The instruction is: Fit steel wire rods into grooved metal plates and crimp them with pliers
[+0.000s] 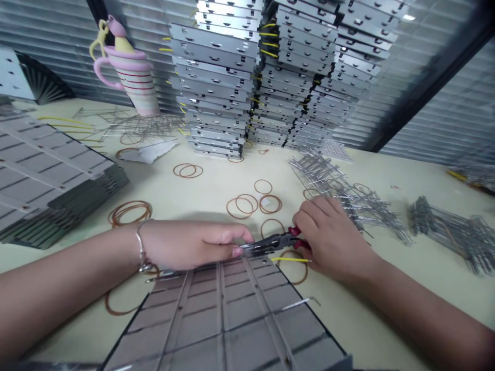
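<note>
One ribbed grey panel [232, 319] meets red-handled pliers [270, 242] in right hand [332, 239].

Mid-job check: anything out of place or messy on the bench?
Nothing looks damaged. Rubber bands lie scattered loose over the table, and the wire rods beyond the right hand sit in a tangled heap. One hooked wire sticks out askew at the grey panel's right edge.

My right hand [332, 239] grips red-handled pliers [276, 241]. Grey slatted panel [232, 314] at six o'clock, brown rubber bands [247, 205] on the cream table [386, 180], pink-and-yellow striped cup [133, 72] at eleven, yellow wire [290, 259].
</note>
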